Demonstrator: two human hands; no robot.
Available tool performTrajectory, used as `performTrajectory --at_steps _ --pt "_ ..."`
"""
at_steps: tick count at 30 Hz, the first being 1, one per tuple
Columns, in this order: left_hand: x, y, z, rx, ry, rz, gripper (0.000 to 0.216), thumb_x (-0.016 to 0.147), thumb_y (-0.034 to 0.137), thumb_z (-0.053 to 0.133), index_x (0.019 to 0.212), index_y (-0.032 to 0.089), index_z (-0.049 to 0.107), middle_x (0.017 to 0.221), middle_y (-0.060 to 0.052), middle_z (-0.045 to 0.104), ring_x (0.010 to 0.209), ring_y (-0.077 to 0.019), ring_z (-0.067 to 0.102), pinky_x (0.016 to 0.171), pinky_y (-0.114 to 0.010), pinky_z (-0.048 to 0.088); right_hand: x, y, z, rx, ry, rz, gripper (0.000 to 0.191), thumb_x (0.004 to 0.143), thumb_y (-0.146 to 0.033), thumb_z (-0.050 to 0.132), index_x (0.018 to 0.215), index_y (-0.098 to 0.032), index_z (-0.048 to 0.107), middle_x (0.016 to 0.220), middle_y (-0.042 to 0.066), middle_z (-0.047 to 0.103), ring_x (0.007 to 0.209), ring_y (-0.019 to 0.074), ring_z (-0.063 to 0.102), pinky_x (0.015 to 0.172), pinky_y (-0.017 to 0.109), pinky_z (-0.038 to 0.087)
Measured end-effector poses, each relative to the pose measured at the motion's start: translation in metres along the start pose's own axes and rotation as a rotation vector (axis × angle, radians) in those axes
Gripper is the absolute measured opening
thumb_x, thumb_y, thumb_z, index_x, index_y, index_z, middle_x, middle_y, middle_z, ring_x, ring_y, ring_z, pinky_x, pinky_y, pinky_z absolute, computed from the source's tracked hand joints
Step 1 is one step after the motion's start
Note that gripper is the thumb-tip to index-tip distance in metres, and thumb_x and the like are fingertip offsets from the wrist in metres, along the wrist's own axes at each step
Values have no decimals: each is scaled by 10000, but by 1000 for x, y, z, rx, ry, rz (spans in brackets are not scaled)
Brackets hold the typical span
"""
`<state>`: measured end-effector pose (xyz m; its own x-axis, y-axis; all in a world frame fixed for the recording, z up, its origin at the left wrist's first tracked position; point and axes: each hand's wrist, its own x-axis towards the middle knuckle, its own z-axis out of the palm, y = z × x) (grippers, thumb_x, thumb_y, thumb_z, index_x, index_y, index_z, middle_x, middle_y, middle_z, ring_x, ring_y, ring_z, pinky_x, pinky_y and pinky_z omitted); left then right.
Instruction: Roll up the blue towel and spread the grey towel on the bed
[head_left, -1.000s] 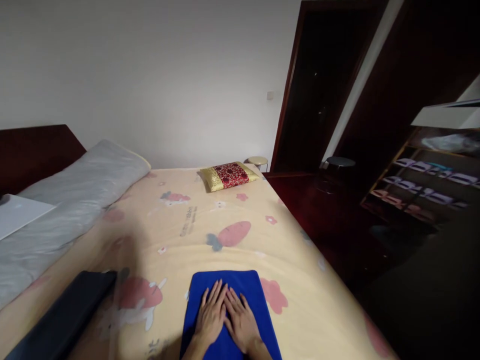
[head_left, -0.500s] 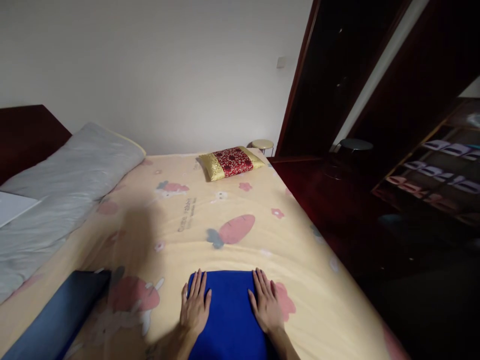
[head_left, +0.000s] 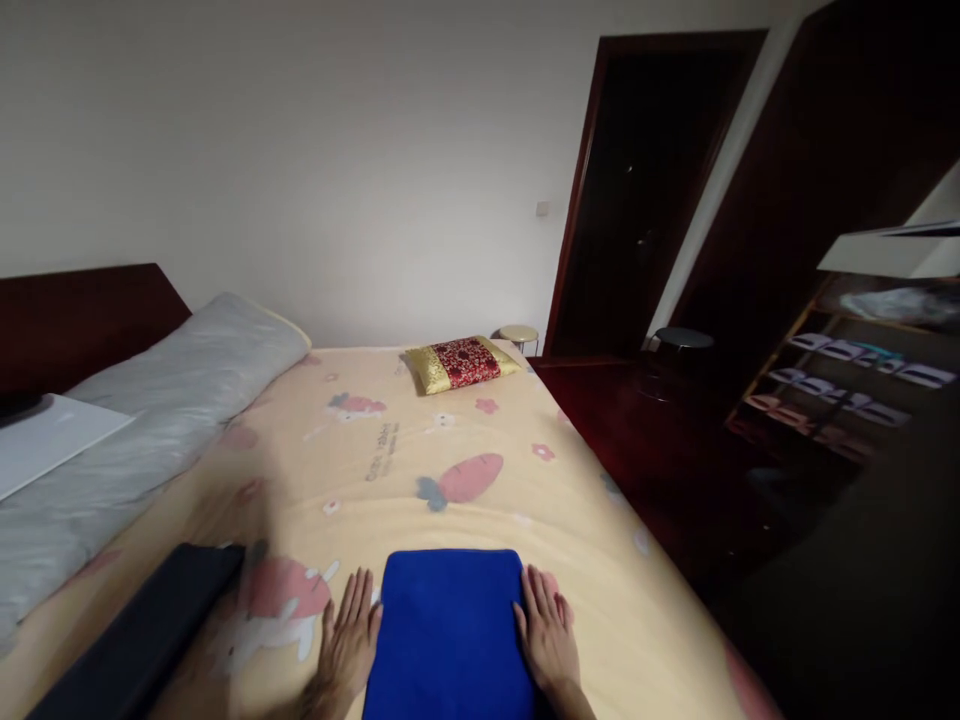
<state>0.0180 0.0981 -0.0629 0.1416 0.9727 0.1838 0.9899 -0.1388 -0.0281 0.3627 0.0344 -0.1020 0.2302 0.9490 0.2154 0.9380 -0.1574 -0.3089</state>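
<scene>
Blue folded cloth (head_left: pixel 448 630), one, apparently between left hand (head_left: pixel 349 640) and right hand (head_left: pixel 547 638)

Folded blue cloth (head_left: pixel 450 630), lower centre of the frame: soft, matt, fine-napped fabric, smooth and uncreased. Bedspread (head_left: pixel 420 440) beneath it: pale yellow printed fleece-like cloth, matt, with slight ripples. Dark folded fabric (head_left: pixel 142 640), lower left: matt, smooth. Grey bolster (head_left: pixel 150 400), left: cloth with a faint satin sheen, wrinkled. Small cushion (head_left: pixel 461 362), centre: red and gold brocade, glossy. Headboard (head_left: pixel 82 310), upper left, and door (head_left: pixel 645 200), upper right: dark wood, smooth, semi-gloss. Wall (head_left: pixel 300 150): matt painted plaster.
</scene>
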Motion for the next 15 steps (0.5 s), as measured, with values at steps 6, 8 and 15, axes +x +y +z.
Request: performTrajectory --at_steps 6,8,15 --pt "-45 49 -2 -146 40 178 546 954 273 271 1488 289 157 1560 4 279 1437 -217 286 1159 -495 268 -41 -64 22 74 12 -170 534 969 -472 318 1468 -285 335 1527 70 347 1389 289 357 1097 553 365" --pt "-62 71 5 -206 -32 274 552 946 258 300 1481 301 174 1549 8 295 1413 -211 339 1136 -464 339 -57 -81 30 97 -21 -267 518 967 -440 344 1466 -300 337 1509 71 374 1367 292 391 1069 533 411" --pt "-99 57 -19 -295 -165 514 617 936 256 363 1486 400 124 1558 37 276 1421 -189 321 1154 -462 330 -81 -62 -13 98 -273 -583 565 938 -410 420 1479 -333 279 1520 53 331 1376 269 378 1089 489 391"
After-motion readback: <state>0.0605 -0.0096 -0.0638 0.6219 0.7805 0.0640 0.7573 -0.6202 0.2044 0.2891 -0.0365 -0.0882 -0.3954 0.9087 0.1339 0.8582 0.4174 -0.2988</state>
